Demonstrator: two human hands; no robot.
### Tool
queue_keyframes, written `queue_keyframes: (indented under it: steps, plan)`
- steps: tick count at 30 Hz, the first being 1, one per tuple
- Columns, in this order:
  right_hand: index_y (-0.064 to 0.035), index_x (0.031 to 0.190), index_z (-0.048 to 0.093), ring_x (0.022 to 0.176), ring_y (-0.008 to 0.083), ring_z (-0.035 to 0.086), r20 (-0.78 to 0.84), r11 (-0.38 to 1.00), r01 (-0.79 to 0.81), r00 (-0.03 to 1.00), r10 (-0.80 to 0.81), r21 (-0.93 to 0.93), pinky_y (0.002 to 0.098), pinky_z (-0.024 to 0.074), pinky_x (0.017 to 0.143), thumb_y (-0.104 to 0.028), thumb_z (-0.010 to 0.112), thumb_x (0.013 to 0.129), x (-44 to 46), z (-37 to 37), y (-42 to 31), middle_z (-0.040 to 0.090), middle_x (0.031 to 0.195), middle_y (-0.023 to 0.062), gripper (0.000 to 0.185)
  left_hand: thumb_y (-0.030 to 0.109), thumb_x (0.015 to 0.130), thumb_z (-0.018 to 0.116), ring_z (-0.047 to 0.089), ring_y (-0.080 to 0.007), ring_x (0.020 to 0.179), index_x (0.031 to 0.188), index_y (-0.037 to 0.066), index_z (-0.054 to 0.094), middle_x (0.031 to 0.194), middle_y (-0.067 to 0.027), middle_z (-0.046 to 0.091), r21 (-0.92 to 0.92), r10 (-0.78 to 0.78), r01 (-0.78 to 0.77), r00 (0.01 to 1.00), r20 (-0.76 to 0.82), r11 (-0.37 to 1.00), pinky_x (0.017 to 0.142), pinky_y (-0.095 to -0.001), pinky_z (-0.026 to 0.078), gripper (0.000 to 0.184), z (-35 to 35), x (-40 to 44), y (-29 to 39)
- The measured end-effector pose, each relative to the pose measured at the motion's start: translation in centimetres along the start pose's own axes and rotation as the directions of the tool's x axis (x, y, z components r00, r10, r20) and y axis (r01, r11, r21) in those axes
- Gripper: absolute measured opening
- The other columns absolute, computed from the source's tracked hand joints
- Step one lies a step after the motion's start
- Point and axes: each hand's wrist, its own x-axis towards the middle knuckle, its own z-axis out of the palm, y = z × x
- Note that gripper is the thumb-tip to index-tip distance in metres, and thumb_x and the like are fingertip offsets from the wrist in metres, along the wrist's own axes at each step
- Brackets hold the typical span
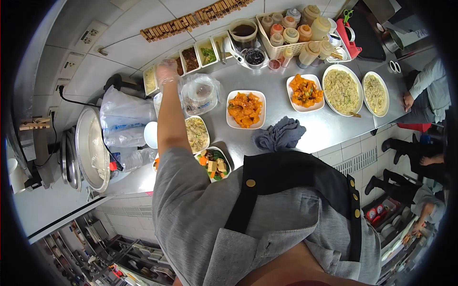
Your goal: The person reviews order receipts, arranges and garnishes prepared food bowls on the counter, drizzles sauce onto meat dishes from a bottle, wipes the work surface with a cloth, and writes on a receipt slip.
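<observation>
My left hand, in a clear plastic glove, reaches over the row of white topping containers at the wall. It is between a tub of pale topping and a tub of dark brown topping. Its fingers point down and away, and their tips do not show clearly. Beneath my forearm stand a bowl of fried rice and a bowl of tofu and vegetables, both partly covered by my arm. A square plate of orange-sauced pieces stands to the right. My right hand is out of view.
Another orange-sauced plate and two fried rice platters stand farther right. A crumpled grey cloth lies near the counter's front edge. Sauce bottles fill a basket. Plastic bags and a metal bowl are left. Other people stand right.
</observation>
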Motion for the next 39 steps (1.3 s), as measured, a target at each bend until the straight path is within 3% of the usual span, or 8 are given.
queue_keyframes:
  steps: [1, 4, 8, 16, 17, 27, 30, 39]
  plan:
    - [-0.0104, 0.092, 0.062, 0.093, 0.0360, 0.066, 0.004, 1.000, 0.006, 1.000, -0.006, -0.008, 0.0461, 0.0526, 0.077, -0.013, 0.061, 0.080, 0.2, 0.1, 0.3, 0.069, 0.090, 0.0163, 0.013, 0.006, 0.079, 0.072, 0.072, -0.0304, 0.080, 0.095, 0.006, 0.072, 0.095, -0.0165, 0.073, 0.003, -0.006, 0.006, 1.000, 0.004, 1.000, 0.070, -0.0388, 0.058, 0.016, -0.9, -1.0, 0.5]
    - [-0.0103, 0.091, 0.062, 0.092, 0.0360, 0.066, 0.004, 0.999, 0.038, 0.999, -0.037, -0.028, 0.0461, 0.0526, 0.077, -0.012, 0.062, 0.079, 0.9, 0.2, 1.4, 0.068, 0.090, 0.0161, 0.013, 0.004, 0.083, 0.074, 0.066, -0.0129, 0.071, 0.090, 0.002, 0.069, 0.086, -0.0065, 0.071, -0.813, 0.147, 0.157, 0.947, 0.284, 0.560, 0.062, -0.0266, 0.055, 0.009, -3.6, -7.0, 2.6]
    - [-0.0103, 0.090, 0.061, 0.092, 0.0360, 0.066, -0.005, 0.995, 0.072, 0.997, -0.073, -0.064, 0.0460, 0.0525, 0.077, -0.011, 0.063, 0.078, 2.1, 1.4, 2.8, 0.068, 0.089, 0.0159, 0.013, 0.006, 0.083, 0.074, 0.067, -0.0130, 0.073, 0.091, 0.002, 0.069, 0.084, -0.0061, 0.072, -0.805, 0.346, 0.346, 0.769, 0.537, 0.482, 0.064, -0.0270, 0.055, 0.010, -6.0, -17.2, 6.9]
    - [-0.0102, 0.089, 0.059, 0.086, 0.0370, 0.066, -0.060, 0.990, 0.138, 0.989, -0.138, -0.011, 0.0443, 0.0524, 0.073, -0.003, 0.062, 0.072, 1.4, -3.7, 0.9, 0.067, 0.085, 0.0146, 0.019, 0.012, 0.090, 0.067, 0.069, -0.0187, 0.084, 0.104, 0.000, 0.071, 0.096, -0.0115, 0.073, -0.551, 0.461, -0.076, 0.648, 0.606, 0.831, 0.077, -0.0302, 0.054, 0.019, -7.3, -23.5, 10.3]
    - [-0.0105, 0.090, 0.060, 0.087, 0.0366, 0.066, -0.107, 0.984, 0.162, 0.980, -0.170, -0.072, 0.0441, 0.0527, 0.073, -0.004, 0.062, 0.072, 1.7, -3.4, 1.3, 0.067, 0.086, 0.0147, 0.019, 0.013, 0.091, 0.066, 0.070, -0.0228, 0.087, 0.107, 0.001, 0.071, 0.097, -0.0136, 0.073, -0.490, 0.523, -0.257, 0.654, 0.546, 0.833, 0.080, -0.0321, 0.053, 0.021, -7.5, -23.7, 10.4]
    - [-0.0110, 0.100, 0.062, 0.095, 0.0385, 0.065, 0.021, 0.994, 0.103, 0.995, -0.102, -0.048, 0.0459, 0.0528, 0.079, -0.010, 0.056, 0.080, 3.2, -1.3, 3.1, 0.068, 0.094, 0.0173, 0.021, 0.015, 0.084, 0.070, 0.069, -0.0287, 0.090, 0.104, 0.009, 0.074, 0.097, -0.0156, 0.072, -0.416, 0.388, -0.153, 0.726, 0.568, 0.896, 0.084, -0.0361, 0.052, 0.021, -9.1, -24.2, 11.9]
    - [-0.0107, 0.103, 0.062, 0.097, 0.0392, 0.065, 0.062, 0.994, 0.093, 0.994, -0.089, -0.064, 0.0470, 0.0527, 0.081, -0.012, 0.054, 0.083, 4.2, -0.2, 3.2, 0.068, 0.097, 0.0180, 0.022, 0.020, 0.080, 0.073, 0.068, -0.0286, 0.089, 0.105, 0.006, 0.071, 0.093, -0.0139, 0.071, -0.448, 0.655, -0.479, 0.540, 0.528, 0.755, 0.083, -0.0355, 0.052, 0.029, -6.5, -23.7, 10.0]
    - [-0.0100, 0.104, 0.066, 0.103, 0.0353, 0.066, 0.171, 0.976, -0.102, 0.976, 0.135, -0.190, 0.0435, 0.0542, 0.087, -0.025, 0.064, 0.083, 1.0, -3.4, -1.2, 0.069, 0.106, 0.0161, 0.026, 0.024, 0.080, 0.070, 0.070, -0.0306, 0.093, 0.096, 0.012, 0.076, 0.097, -0.0145, 0.073, -0.208, 0.101, -0.029, 0.933, 0.346, 0.978, 0.083, -0.0400, 0.054, 0.021, -1.7, 0.4, -0.9]
